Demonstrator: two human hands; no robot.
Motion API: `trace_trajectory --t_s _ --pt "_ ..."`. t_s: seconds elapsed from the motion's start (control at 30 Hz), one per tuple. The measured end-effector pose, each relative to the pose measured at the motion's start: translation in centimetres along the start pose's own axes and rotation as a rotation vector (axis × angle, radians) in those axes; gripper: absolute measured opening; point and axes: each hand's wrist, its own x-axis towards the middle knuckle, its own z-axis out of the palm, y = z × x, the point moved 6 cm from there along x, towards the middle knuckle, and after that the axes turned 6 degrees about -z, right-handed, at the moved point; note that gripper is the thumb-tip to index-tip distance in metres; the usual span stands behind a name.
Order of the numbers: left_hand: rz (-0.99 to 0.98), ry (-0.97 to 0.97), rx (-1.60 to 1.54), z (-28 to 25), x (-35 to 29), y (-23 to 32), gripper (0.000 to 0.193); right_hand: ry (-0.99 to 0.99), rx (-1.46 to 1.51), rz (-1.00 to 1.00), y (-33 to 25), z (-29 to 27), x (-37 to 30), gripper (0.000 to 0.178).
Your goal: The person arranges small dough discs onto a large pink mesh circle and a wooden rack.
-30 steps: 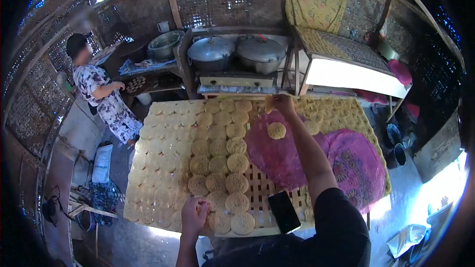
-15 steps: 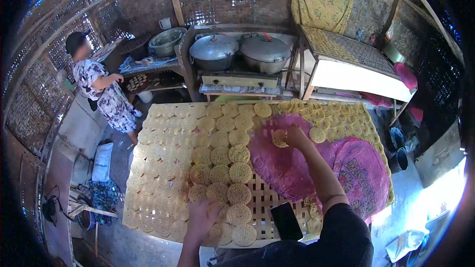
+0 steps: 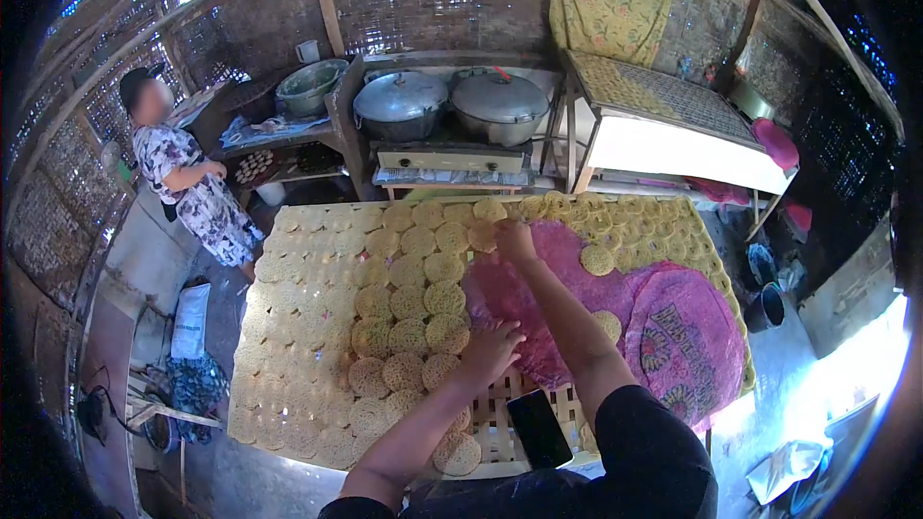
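Note:
My right hand [image 3: 516,240] pinches the edge of a round lacy cracker [image 3: 483,236] near the far edge of the woven bamboo rack [image 3: 501,428]. Lower down, my left hand [image 3: 491,352] is open, fingers stretched over the near-left edge of a pink plastic sack [image 3: 553,279]. Rows of similar pale yellow crackers [image 3: 408,303] cover the rack to the left of the sack. One loose cracker [image 3: 597,259] rests on the sack's far part. Another cracker [image 3: 607,327] shows partly behind my right forearm.
A black phone [image 3: 539,430] lies near the rack's front edge. Beyond stand two lidded pots [image 3: 401,101] on a stove [image 3: 452,161]. A person [image 3: 187,168] stands at the far left. At the back right, another table [image 3: 673,101] holds a rack.
My right hand has moved left with the cracker, off the sack's middle to its far-left edge. My left hand has swung right from the cracker rows to the sack. The view has shifted slightly.

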Motion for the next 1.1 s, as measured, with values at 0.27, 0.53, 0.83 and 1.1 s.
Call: trace_trajectory --t_s 0.27,0.53,0.83,1.1 --pt "0.094 0.082 -0.022 -1.7 -0.2 1.1 0.032 -0.235 -0.653 -0.069 4.8 -13.3 -6.2 0.035" --pt "-0.299 0.297 0.177 -5.6 5.4 -4.4 0.041 -0.181 -0.524 -0.007 5.6 -24.3 -10.0 0.021" --pt "-0.518 0.219 0.398 -5.8 9.8 -11.1 0.028 0.074 -0.117 -0.099 0.3 -29.3 -12.5 0.022" --pt "-0.023 0.144 0.344 -4.9 7.8 0.6 0.023 0.251 0.245 -0.003 -3.0 -27.7 -9.9 0.022"
